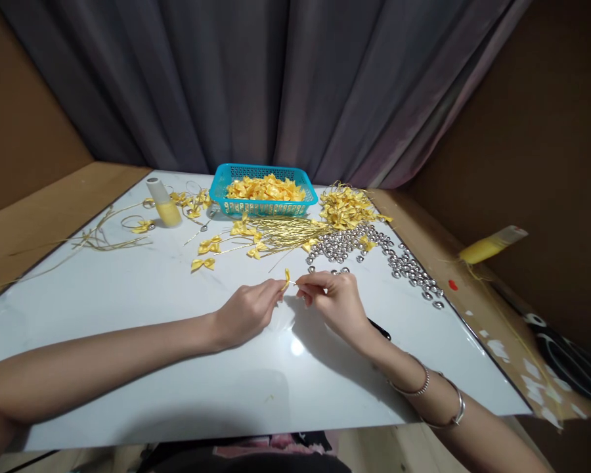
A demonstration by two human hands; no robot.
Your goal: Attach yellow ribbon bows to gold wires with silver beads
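Note:
My left hand [249, 309] pinches a small yellow ribbon bow [287, 278] above the white tabletop. Close beside it, my right hand [332, 299] has thumb and finger pressed together on a thin pale strand [292, 283] that runs to the bow; what it is made of is too small to tell. Just beyond the hands lie gold cords [290, 233], some ending in yellow bows [209, 246]. Silver heart-like beads [335, 246] are heaped beyond my right hand. A dark, slim object [380, 330] is partly hidden under my right wrist.
A blue basket [263, 209] of yellow bows stands at the back. Left of it are a thread cone [166, 205] and loose gold cords [103, 240]. A bow pile [347, 207] lies right. Scissors [566, 355] and another thread cone [492, 245] rest on the brown right side.

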